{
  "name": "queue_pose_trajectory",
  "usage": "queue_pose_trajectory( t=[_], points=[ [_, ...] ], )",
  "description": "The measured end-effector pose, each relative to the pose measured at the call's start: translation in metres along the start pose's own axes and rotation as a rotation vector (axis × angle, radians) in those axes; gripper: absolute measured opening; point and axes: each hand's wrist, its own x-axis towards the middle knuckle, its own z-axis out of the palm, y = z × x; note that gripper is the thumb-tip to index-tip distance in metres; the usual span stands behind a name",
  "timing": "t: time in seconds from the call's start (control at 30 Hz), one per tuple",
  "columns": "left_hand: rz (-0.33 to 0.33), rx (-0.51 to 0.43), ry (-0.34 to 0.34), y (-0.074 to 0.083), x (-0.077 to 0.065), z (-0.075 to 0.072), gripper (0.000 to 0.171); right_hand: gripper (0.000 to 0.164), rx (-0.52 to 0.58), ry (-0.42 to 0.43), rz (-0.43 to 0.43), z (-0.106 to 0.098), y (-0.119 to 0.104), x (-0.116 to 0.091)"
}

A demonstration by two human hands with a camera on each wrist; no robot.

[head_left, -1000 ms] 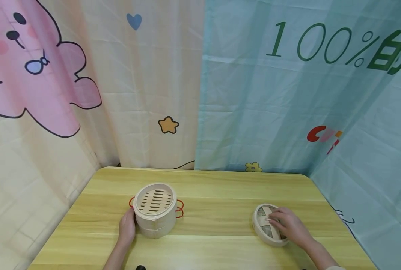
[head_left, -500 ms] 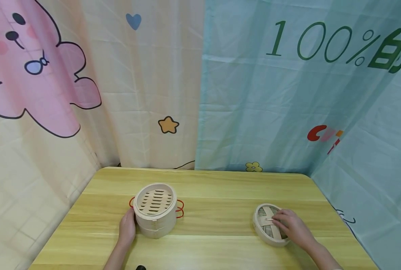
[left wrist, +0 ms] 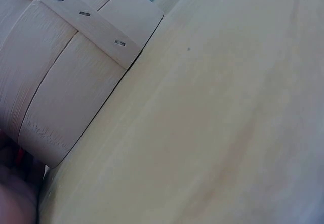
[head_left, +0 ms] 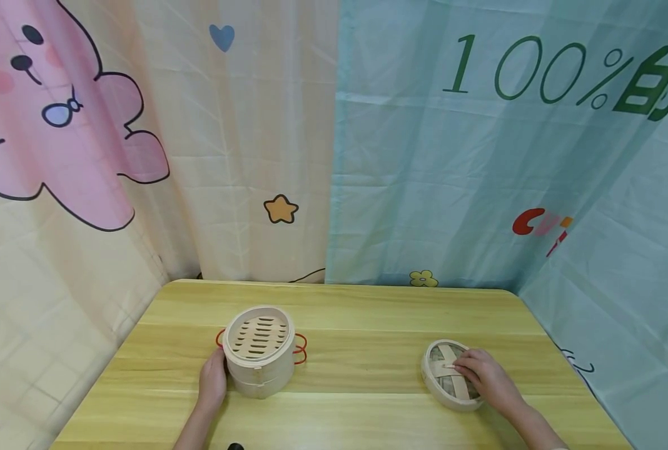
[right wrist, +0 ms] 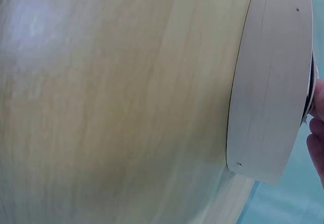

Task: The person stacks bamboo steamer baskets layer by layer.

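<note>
A two-tier bamboo steamer [head_left: 259,378] stands upright on the left half of the table, its slatted rack facing up and red wire handles on its sides. My left hand [head_left: 212,379] holds it low on its left side; in the left wrist view the fingers lie beside a red handle [left wrist: 20,156], partly in shadow. Toward the right lies the round steamer lid [head_left: 436,384], with crossed bamboo strips on top. My right hand [head_left: 487,376] pinches the small loop at its centre. In the right wrist view the lid's side wall [right wrist: 271,87] rests against the tabletop.
The wooden table [head_left: 362,350] runs back to a hanging curtain [head_left: 424,187] with printed figures, and curtains also close in both sides. A small black object [head_left: 235,446] shows at the table's front.
Right fingers have shifted slightly on the lid's top, now closer together at the loop. Steamer, lid and left hand stay in place.
</note>
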Motion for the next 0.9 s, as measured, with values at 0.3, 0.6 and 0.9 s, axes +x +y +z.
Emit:
queue_pose_trajectory(
  t=[0.3,0.6,0.9],
  points=[
    [0.011,0.005,-0.007,0.0,0.0,0.0,0.046,0.014,-0.01,-0.061,0.082,-0.001,-0.007,0.011],
    [0.004,-0.011,-0.019,0.003,-0.001,-0.003,0.051,0.012,0.02,-0.099,0.096,0.005,-0.027,0.067],
    [-0.005,-0.011,-0.02,0.0,0.001,0.0,0.05,0.008,0.1,-0.106,0.102,0.029,-0.058,0.119]
  ],
)
